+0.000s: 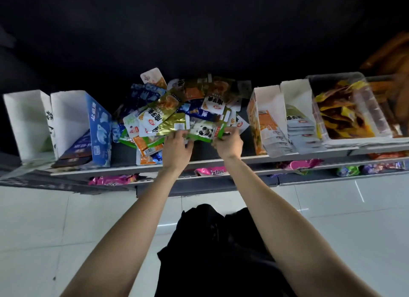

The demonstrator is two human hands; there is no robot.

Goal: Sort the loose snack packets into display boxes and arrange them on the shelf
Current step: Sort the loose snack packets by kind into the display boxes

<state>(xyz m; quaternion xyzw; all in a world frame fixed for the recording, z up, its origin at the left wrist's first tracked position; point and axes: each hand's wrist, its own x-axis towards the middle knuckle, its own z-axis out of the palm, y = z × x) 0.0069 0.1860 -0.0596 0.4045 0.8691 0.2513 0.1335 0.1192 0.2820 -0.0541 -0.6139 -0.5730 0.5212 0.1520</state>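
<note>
Both hands reached into a heap of loose snack packets (174, 111) that lay on the shelf (221, 161). A green packet printed with a panda (204, 130) sat at the near edge of the heap, and every place below is given from it.

The left hand (176, 151) was just left of the panda packet, fingers curled over its left edge and the gold foil packet (174, 125) beside it; whether that grip was clamped on either one could not be told. The right hand (229, 145) was just right of the panda packet, its grip pinched on the packet's right edge.

Far to the left of the panda packet stood a blue display box (98, 128) with dark packets inside, and a white box (27, 122) beyond it. To the right stood an orange display box (263, 119) and a white display box (296, 111), each filled with pale packets, then a clear bin (374, 113) of yellow and brown packets. Below it, pink packets (211, 170) lay on a lower shelf.
</note>
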